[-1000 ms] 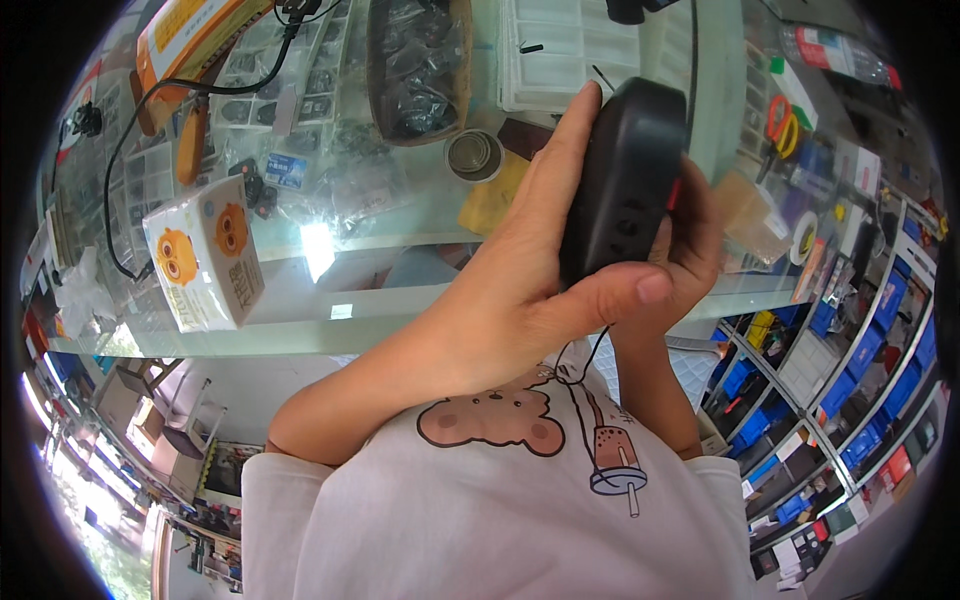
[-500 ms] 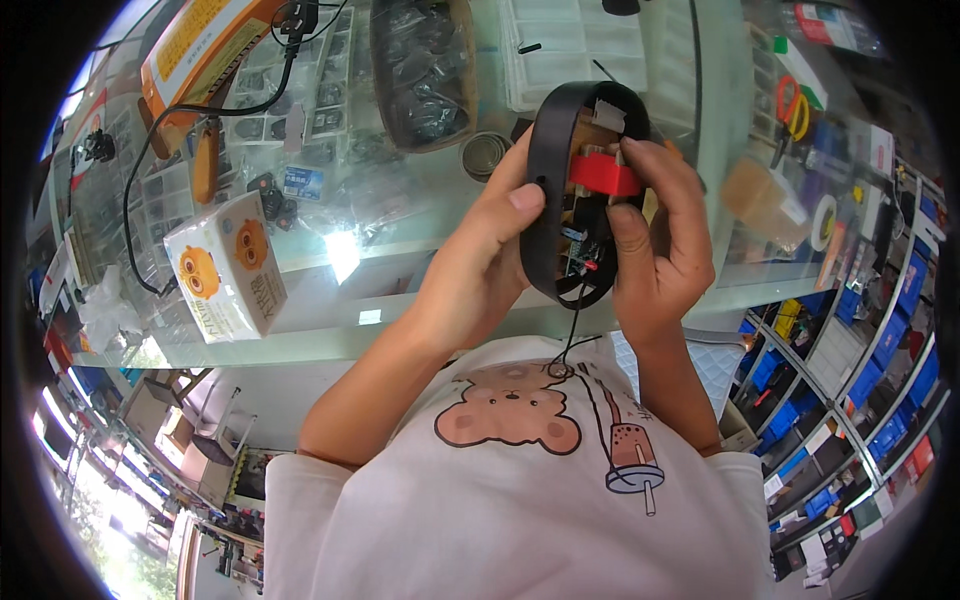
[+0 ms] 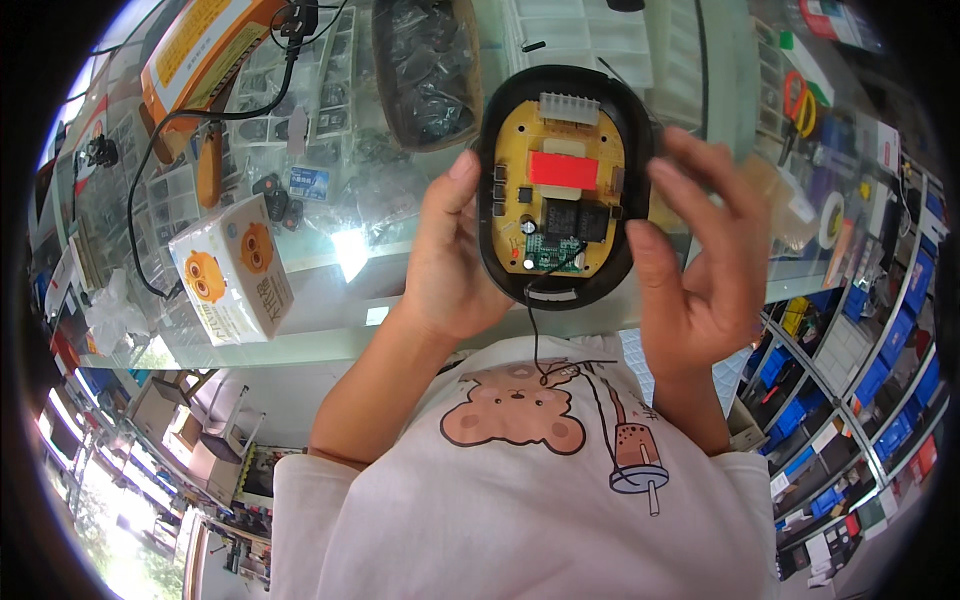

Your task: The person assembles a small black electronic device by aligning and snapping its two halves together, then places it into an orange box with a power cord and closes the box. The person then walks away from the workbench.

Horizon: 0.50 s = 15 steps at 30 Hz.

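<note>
My left hand (image 3: 450, 265) grips the left side of a black oval plastic housing (image 3: 488, 225), its thumb along the rim. The open face is turned up toward me, showing a yellow circuit board (image 3: 510, 135) inside. A red block (image 3: 563, 170) sits mid-board, with black square components (image 3: 575, 220) and a small green board (image 3: 550, 255) below it. From the lower edge a thin dark wire (image 3: 536, 335) hangs in front of my shirt. My right hand (image 3: 705, 270) is beside the housing's right edge, fingers apart and curved, slightly blurred, holding nothing visible.
On the glass table (image 3: 400, 215) lie a carton of dark parts (image 3: 430, 80), white compartment trays (image 3: 575, 35), and a box with owl pictures (image 3: 230, 270). A black cable (image 3: 130, 200) curves at left. Scissors (image 3: 800, 110) and a tape roll (image 3: 831, 218) lie at right.
The housing has turned from edge-on to nearly facing me, so the whole board shows. My right hand has come off the red block and moved right, its fingers spreading.
</note>
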### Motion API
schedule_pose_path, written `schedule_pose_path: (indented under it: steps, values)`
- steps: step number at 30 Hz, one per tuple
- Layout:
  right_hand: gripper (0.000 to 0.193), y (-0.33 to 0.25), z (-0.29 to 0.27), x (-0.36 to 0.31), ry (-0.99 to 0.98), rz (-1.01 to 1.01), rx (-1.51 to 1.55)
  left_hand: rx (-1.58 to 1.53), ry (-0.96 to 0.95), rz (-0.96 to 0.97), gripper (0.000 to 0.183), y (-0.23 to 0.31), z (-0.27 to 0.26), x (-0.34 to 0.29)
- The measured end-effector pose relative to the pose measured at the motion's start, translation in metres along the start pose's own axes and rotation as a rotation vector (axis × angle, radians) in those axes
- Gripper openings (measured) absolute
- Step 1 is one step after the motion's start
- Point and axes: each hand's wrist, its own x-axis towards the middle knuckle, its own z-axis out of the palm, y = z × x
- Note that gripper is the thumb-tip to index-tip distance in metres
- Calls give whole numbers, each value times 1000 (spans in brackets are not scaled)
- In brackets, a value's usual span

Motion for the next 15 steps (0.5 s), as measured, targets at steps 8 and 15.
schedule_pose_path:
  steps: [8,15]
  values:
    - [29,7,2,-10,82,108,110,43,42,46,68,5,-10,-1]
    - [29,1,8,-11,3,166,122,39,49,33,56,5,-3,-1]
